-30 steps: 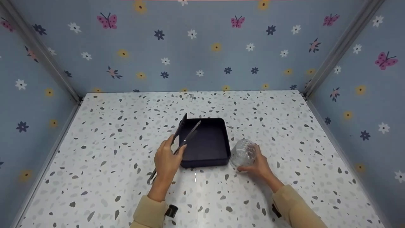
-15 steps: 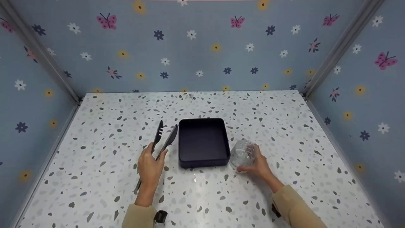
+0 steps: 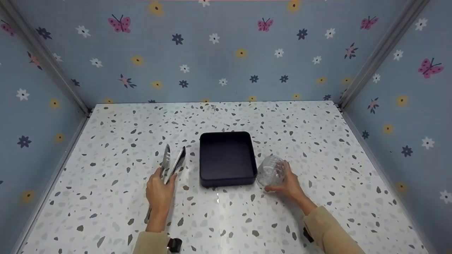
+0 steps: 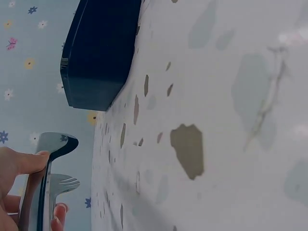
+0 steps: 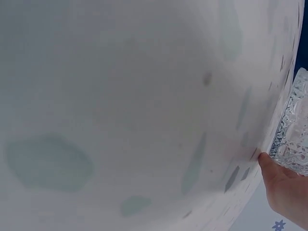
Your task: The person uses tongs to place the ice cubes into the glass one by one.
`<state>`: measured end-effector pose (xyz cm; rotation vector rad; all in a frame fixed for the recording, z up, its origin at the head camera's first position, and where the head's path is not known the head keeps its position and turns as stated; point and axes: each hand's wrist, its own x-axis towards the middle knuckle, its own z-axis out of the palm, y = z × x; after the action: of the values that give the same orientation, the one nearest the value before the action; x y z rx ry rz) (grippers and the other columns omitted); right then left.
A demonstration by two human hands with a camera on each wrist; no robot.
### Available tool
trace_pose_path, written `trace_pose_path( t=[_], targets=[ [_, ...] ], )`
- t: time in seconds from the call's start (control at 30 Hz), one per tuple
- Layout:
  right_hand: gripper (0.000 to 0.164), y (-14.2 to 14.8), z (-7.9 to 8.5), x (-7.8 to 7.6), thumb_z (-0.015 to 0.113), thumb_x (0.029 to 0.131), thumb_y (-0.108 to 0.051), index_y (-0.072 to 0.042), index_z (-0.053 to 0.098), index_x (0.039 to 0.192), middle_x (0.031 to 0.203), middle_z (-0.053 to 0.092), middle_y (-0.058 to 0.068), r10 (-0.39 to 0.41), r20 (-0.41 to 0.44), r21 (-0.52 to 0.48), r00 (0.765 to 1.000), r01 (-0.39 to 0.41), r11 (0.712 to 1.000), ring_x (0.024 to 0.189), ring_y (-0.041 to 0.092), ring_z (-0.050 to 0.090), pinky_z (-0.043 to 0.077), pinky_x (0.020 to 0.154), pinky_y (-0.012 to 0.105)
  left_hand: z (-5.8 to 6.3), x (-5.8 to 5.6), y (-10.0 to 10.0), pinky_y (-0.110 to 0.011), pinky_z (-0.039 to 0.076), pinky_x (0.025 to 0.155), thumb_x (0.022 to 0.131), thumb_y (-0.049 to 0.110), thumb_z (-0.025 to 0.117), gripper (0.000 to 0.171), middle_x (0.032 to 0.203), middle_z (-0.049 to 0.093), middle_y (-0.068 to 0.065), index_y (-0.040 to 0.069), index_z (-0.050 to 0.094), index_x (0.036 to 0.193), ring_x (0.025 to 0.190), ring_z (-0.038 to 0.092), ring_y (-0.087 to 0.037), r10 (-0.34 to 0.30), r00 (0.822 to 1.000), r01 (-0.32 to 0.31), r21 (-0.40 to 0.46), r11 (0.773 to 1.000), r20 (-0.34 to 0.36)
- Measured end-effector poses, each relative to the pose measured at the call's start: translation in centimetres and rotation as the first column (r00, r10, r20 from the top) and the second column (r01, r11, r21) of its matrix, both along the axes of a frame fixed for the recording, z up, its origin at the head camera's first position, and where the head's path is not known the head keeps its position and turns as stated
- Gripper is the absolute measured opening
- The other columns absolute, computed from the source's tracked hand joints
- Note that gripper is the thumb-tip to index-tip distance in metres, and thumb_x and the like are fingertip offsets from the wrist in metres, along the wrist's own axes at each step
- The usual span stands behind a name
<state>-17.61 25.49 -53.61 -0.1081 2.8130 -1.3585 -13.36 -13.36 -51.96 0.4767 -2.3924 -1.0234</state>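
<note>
My left hand holds a pair of metal tongs to the left of the dark box. The tongs' two arms stand apart and point away from me. One tip looks fork-like in the left wrist view, with a smooth rounded tip beside it. At the box's right side, my right hand grips a clear patterned glass, thumb at the near side and fingers at the far right. The right wrist view shows the thumb and part of the glass at its right edge.
A square navy box with an open top stands mid-table between the hands; nothing shows inside it. The speckled white table is enclosed by blue flowered panels at the back and both sides.
My left hand has carried the tongs leftward and toward me, from over the box to the table left of it. The right hand and glass have stayed in place.
</note>
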Motion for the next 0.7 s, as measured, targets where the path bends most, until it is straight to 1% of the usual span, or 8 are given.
trace_pose_path(
  t=[0.2,0.33,0.5,0.7],
  targets=[
    [0.101,0.0,-0.1,0.0,0.088,0.043,-0.03,-0.011,0.031,0.125,0.124,0.046,0.019,-0.011,0.003,0.009,1.0,0.011,1.0,0.114,0.035,0.043,0.032,0.094,0.047,-1.0,0.1,-0.3,-0.05,0.042,0.069,0.071,0.017,0.073,0.052,0.093,0.057,-0.031,-0.014,0.054,0.109,0.085,0.055,-0.045,0.017,0.999,-0.018,0.012,1.0,0.033],
    [0.104,-0.1,0.0,0.1,0.088,0.043,-0.029,-0.011,0.03,0.127,0.125,0.045,0.021,-0.018,0.012,0.004,1.0,0.018,1.0,0.115,0.036,0.042,0.031,0.095,0.048,-1.4,0.2,-0.4,-0.051,0.042,0.069,0.072,0.017,0.072,0.051,0.093,0.057,-0.031,-0.013,0.054,0.109,0.084,0.055,-0.046,0.04,0.998,-0.04,0.01,0.999,0.056],
    [0.109,-0.1,0.0,0.2,0.088,0.044,-0.029,-0.009,0.025,0.131,0.127,0.043,0.022,-0.014,0.013,0.006,1.0,0.014,1.0,0.116,0.036,0.04,0.03,0.096,0.047,-1.7,0.3,-0.2,-0.052,0.041,0.068,0.072,0.016,0.072,0.05,0.09,0.057,-0.031,-0.011,0.054,0.11,0.082,0.055,-0.046,0.059,0.996,-0.06,0.008,0.998,0.068],
    [0.111,-0.2,0.0,0.2,0.088,0.044,-0.028,-0.008,0.024,0.133,0.126,0.043,0.022,-0.019,0.005,0.017,1.0,0.019,1.0,0.115,0.037,0.041,0.029,0.096,0.047,-1.8,0.3,0.2,-0.052,0.042,0.066,0.072,0.017,0.072,0.051,0.09,0.057,-0.029,-0.011,0.053,0.111,0.082,0.055,-0.046,0.068,0.995,-0.067,-0.012,0.998,0.078]
  ],
)
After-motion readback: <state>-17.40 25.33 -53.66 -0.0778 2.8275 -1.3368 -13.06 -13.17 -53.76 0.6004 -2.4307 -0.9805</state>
